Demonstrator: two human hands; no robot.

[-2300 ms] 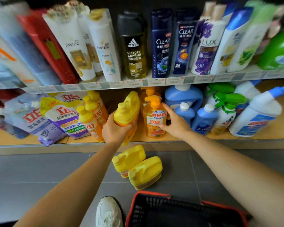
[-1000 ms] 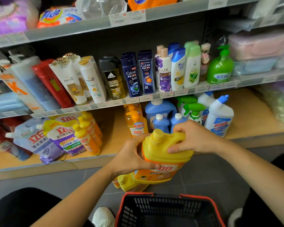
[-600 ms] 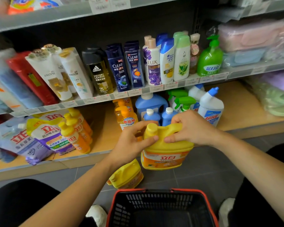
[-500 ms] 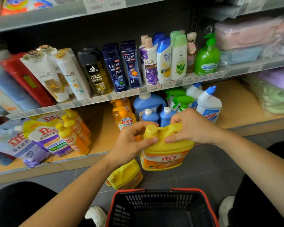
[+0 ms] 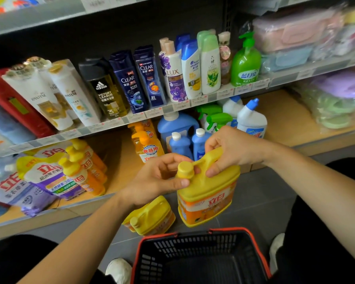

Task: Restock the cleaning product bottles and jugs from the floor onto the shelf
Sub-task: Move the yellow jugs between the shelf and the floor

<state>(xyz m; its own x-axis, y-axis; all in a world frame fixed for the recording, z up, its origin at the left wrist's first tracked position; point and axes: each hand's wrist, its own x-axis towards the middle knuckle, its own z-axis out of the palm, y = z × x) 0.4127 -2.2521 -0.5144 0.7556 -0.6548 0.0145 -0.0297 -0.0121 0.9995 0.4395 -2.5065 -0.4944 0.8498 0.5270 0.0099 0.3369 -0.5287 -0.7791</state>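
Note:
A yellow jug (image 5: pixel 207 193) with an orange label is held upright in the air in front of the bottom shelf (image 5: pixel 119 160). My right hand (image 5: pixel 232 149) grips its handle from above. My left hand (image 5: pixel 158 179) pinches the yellow cap at the jug's neck. Two more yellow jugs (image 5: pixel 152 218) lie on their sides on the grey floor just below my left hand. On the bottom shelf stand orange pump bottles (image 5: pixel 148 144), blue jugs (image 5: pixel 180 136) and white toilet-cleaner bottles (image 5: pixel 251 119).
A black basket with a red rim (image 5: pixel 201 261) sits on the floor right under my arms. Refill pouches and orange squeeze bottles (image 5: pixel 49 173) fill the shelf's left part. Shampoo bottles (image 5: pixel 131 83) line the shelf above. A bare wooden stretch (image 5: pixel 115 148) lies between the squeeze bottles and pump bottles.
My left hand, which gripped a jug by the shelf, now holds the cap of the jug that both hands lifted upright. The view has pulled back from the shelf.

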